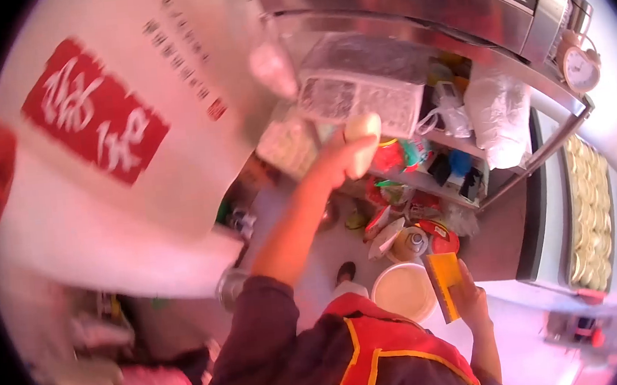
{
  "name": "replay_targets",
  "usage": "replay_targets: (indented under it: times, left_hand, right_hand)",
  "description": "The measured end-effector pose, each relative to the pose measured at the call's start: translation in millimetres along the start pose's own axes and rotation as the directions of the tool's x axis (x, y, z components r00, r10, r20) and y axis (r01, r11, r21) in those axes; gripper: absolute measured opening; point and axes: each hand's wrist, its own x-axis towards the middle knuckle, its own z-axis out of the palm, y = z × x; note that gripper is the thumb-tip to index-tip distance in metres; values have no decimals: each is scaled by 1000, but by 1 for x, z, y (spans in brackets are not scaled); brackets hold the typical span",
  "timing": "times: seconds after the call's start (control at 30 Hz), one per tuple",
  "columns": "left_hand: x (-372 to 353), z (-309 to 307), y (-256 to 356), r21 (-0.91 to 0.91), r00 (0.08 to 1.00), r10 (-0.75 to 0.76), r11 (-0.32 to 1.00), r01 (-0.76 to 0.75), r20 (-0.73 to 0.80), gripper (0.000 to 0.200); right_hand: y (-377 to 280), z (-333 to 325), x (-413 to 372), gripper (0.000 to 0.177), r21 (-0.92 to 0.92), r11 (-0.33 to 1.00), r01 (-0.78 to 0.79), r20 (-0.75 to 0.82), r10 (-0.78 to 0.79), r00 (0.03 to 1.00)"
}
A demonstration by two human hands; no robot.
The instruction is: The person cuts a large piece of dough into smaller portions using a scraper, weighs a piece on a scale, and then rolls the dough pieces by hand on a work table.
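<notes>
Your left hand [337,162] is closed around a smooth pale lump [364,130], raised out in front of the clear-lidded box [396,104] on the metal shelving. Your right hand [470,297] grips a flat yellow tool [444,277] by its edge, beside the round tub [381,283] near your red apron [410,343]; I cannot tell whether tool and tub touch.

A smooth, pale, long lump [363,126] is held up, far and left. A flat yellow tool [445,276] is held tilted, near and right.
</notes>
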Motion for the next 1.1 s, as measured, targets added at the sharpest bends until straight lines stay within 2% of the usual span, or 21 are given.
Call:
replay_targets:
  times: [0.07,0.13,0.2,0.3,0.4,0.43,0.53,0.6,0.63,0.73,0.83,0.9,0.93,0.97,1.1]
  left_hand:
    - [79,-6,25,289,960,266,929,-231,-88,67]
    - [145,-10,53,529,922,383,792,-303,-45,72]
    - [217,-18,69,845,884,462,443,-299,71,66]
    - [282,-18,77,894,931,290,321,-313,222,60]
    - [308,-27,65,823,943,152,461,-332,296,56]
    - [313,-38,69,768,942,13,575,-282,336,57]
    - [316,-72,70,577,958,173,768,-277,230,51]
    - [299,-92,81,535,931,293,762,-365,218,46]
    - [290,-100,86,516,913,350,754,-407,209,43]
    - [283,-125,87,630,878,421,623,-464,229,38]
    - [266,-129,98,767,900,374,502,-401,225,36]
    - [262,-128,99,791,883,404,447,-417,238,35]
    - [261,-126,97,803,874,419,416,-426,247,35]
    - [260,-124,94,780,866,439,443,-441,240,39]
    - [245,-101,87,833,867,455,384,-399,205,46]
  right_hand:
    - [-18,12,15,59,25,996,-91,-55,92,994]
    - [-43,20,21,58,10,979,-202,-83,202,976]
    - [-68,23,27,58,46,961,-273,-137,277,951]
    - [-89,30,32,57,75,900,-429,-198,435,878]
    - [-100,30,41,56,72,900,-430,-255,433,864]
    - [-101,30,46,56,63,927,-369,-301,370,879]
    - [-110,17,70,56,28,946,-324,-324,315,892]
    - [-122,0,95,54,-22,953,-303,-324,280,904]
    - [-134,-9,111,55,-48,974,-220,-347,190,918]
    - [-167,-34,159,53,-110,991,-72,-399,22,917]
    - [-197,-51,208,55,-221,969,109,-415,-195,889]
    - [-216,-56,240,56,-318,927,198,-409,-322,854]
    - [-224,-57,256,56,-353,912,209,-395,-348,851]
    - [-230,-57,271,58,-386,896,220,-381,-372,847]
    - [-249,-47,323,62,-528,809,258,-330,-475,816]
